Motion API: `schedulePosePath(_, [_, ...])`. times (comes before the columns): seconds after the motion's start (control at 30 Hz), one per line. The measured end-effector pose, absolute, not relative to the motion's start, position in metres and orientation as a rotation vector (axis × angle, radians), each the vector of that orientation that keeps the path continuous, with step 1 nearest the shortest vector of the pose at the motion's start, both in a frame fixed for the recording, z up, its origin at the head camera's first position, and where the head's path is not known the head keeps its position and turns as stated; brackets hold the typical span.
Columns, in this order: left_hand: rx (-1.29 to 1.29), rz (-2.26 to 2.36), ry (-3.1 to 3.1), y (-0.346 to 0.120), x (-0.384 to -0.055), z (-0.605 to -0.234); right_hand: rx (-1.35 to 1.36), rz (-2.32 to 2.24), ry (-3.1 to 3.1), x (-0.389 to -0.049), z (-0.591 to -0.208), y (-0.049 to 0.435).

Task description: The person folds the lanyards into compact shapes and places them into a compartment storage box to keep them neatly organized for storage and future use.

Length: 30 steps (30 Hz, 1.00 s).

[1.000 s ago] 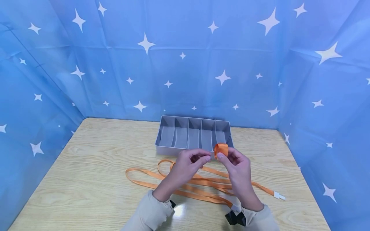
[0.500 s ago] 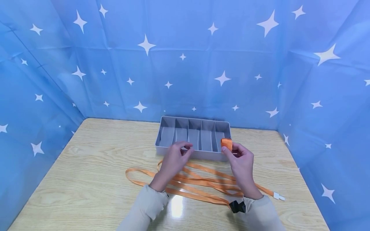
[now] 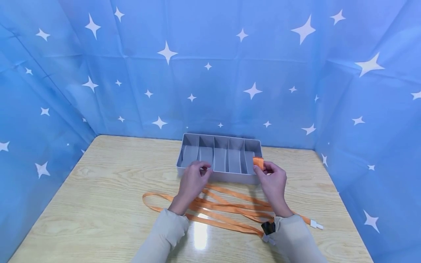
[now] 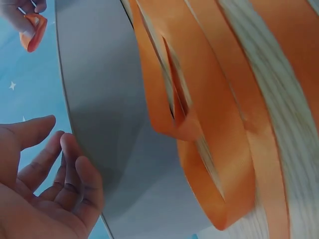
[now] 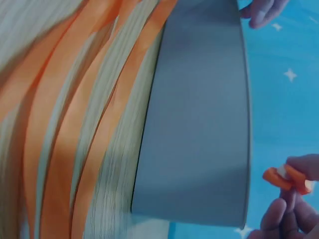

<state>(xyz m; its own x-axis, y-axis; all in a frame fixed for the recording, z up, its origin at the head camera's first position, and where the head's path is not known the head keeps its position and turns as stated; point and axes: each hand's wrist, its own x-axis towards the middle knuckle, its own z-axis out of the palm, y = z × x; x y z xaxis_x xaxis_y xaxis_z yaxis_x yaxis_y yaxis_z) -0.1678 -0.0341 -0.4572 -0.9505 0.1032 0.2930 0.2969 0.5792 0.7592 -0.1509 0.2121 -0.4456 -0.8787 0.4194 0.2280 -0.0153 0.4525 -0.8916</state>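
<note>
My right hand [image 3: 275, 179] pinches a small rolled-up orange lanyard [image 3: 258, 162] between thumb and fingers, held up at the front right corner of a grey divided box [image 3: 234, 178]. In the right wrist view the rolled lanyard [image 5: 273, 178] shows a whitish bit near the thumb. My left hand [image 3: 193, 178] holds nothing, its fingers loosely bent beside the box's front wall, left of the middle. Flat orange lanyards [image 3: 230, 209] lie in long loops on the table, partly hidden under both forearms.
White plastic clips end the loose lanyards, one clip [image 3: 316, 224] at the right and another near the right cuff. The box, split into several compartments, stands at the back of the wooden table [image 3: 108, 190]. A blue star-printed curtain [image 3: 210, 84] surrounds the table.
My right hand has moved slightly right and forward with the rolled lanyard, to the box's right end. My left hand has drawn away from it to the left.
</note>
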Motion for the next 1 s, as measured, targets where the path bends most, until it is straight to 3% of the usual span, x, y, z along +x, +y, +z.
schedulePosePath(0.37, [-0.233, -1.124, -2.568, -0.036, -0.171, -0.462, -0.357, 1.168, -2.429, -0.163, -0.454, 0.212])
schedulePosePath(1.0, [-0.282, -1.072, -2.569, -0.038, -0.175, -0.466, -0.39, 0.833, -2.588, -0.176, -0.455, 0.21])
